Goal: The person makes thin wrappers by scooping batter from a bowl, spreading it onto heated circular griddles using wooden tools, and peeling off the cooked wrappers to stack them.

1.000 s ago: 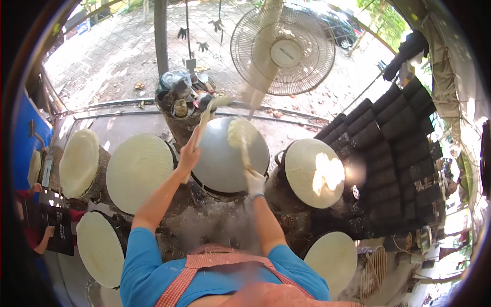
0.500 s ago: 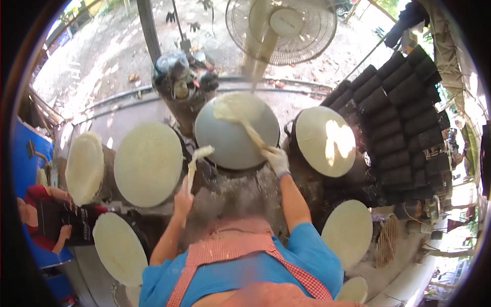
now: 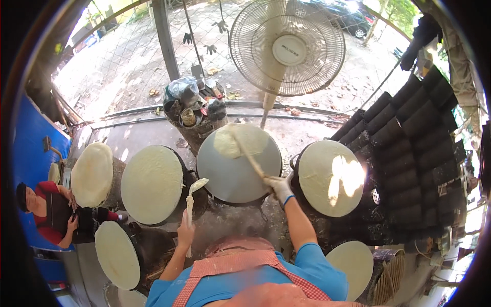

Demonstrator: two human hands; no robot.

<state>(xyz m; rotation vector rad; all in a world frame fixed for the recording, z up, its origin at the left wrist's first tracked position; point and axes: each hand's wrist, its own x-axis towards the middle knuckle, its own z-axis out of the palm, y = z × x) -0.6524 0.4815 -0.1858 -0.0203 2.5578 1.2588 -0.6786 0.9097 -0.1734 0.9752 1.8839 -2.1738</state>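
In front of me is a round grey griddle (image 3: 230, 176), with a patch of pale batter (image 3: 225, 141) near its far edge. My right hand (image 3: 280, 189), in a white glove, grips a long wooden-handled spreader (image 3: 249, 157). The spreader reaches across the griddle, its far end in the batter. My left hand (image 3: 185, 233) is wrapped around the handle of a batter-coated spatula (image 3: 191, 200), held upright left of the griddle's near edge. Left of it, a griddle carries a full pale batter round (image 3: 152, 184); another batter round (image 3: 330, 176) covers the griddle at right.
More pale rounds lie at far left (image 3: 92, 174), lower left (image 3: 117, 255) and lower right (image 3: 350, 268). A standing fan (image 3: 287, 49) is behind the griddle, beside a cluttered drum (image 3: 197, 110). Stacked dark slabs (image 3: 409, 148) rise at right. A person (image 3: 51, 215) sits at far left.
The view has tilted, so the griddles sit lower in it. On the central griddle the spreader's far end has shifted and the batter patch reaches farther right. Both hands keep their tools.
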